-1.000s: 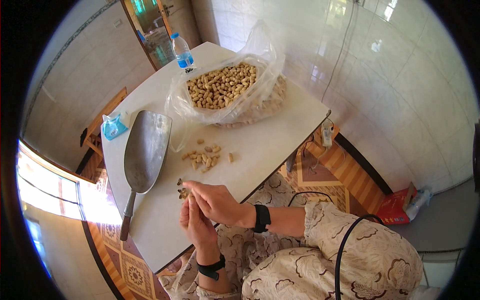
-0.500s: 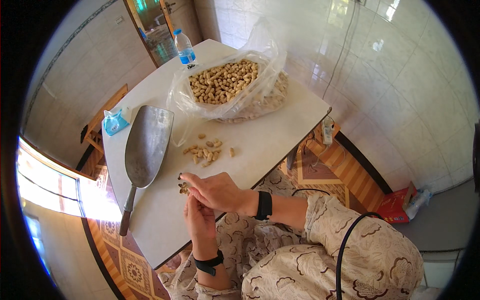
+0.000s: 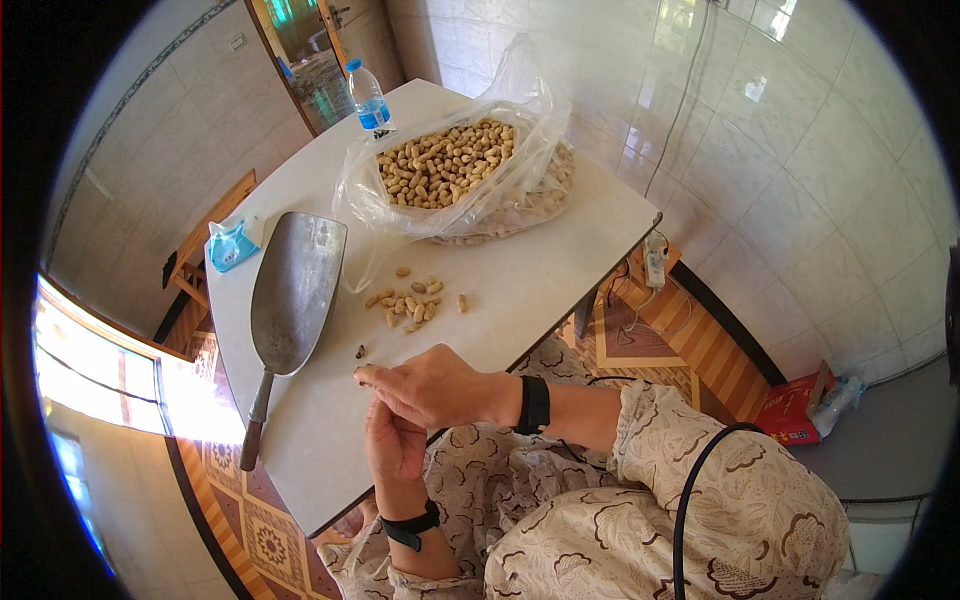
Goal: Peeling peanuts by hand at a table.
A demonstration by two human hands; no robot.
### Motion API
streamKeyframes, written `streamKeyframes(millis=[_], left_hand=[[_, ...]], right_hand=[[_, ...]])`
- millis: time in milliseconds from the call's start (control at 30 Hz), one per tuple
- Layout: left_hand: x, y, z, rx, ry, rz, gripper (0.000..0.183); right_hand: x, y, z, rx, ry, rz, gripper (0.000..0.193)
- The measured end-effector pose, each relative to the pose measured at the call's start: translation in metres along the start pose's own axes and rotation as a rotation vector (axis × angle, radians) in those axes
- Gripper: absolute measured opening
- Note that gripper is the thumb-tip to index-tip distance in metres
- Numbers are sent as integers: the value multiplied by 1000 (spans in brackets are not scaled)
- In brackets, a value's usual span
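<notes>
My right hand (image 3: 440, 385) reaches in from the right over the near part of the table, its fingers bent and brought together. Just below it, touching it, my left hand (image 3: 397, 445) is closed with its fingertips up against the right one. Anything pinched between the fingers is hidden. A small dark piece (image 3: 361, 352) lies on the table just beyond the right fingertips. Farther out is a small loose pile of unshelled peanuts (image 3: 408, 305), with single ones apart from it.
Behind the pile stands an open clear plastic bag (image 3: 500, 215) full of peanuts. A metal scoop (image 3: 292, 290) lies to the left, near a blue-and-white soft pack (image 3: 234, 245). At the back is a water bottle (image 3: 368, 97). The white table (image 3: 560, 270) ends close to my forearms.
My right hand has shifted slightly, its fingertips dipping lower and toward the left. The pale shell bits seen by the fingers are now out of sight, while the small dark piece still shows.
</notes>
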State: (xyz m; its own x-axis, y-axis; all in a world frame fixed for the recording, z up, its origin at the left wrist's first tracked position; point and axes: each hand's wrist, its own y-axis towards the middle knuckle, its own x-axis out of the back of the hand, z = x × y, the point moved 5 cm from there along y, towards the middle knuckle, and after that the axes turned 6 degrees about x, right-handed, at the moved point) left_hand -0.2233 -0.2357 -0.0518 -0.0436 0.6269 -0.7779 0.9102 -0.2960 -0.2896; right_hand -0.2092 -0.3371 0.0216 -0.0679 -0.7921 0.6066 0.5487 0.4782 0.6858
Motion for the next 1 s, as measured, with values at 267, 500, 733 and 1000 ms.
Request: streamKeyframes(millis=[267, 500, 733, 1000], left_hand=[[3, 0, -5, -124, 50, -82, 17], [7, 0, -10, -130, 75, -75, 15], [9, 3, -7, -151, 82, -171, 12], [19, 5, -11, -168, 68, -177, 12]], right_hand=[[-6, 1, -14, -215, 54, 6, 30], [-22, 4, -22, -270, 175, 75, 19], [-23, 2, -25, -345, 224, 100, 16], [-25, 1, -21, -302, 86, 57, 29]])
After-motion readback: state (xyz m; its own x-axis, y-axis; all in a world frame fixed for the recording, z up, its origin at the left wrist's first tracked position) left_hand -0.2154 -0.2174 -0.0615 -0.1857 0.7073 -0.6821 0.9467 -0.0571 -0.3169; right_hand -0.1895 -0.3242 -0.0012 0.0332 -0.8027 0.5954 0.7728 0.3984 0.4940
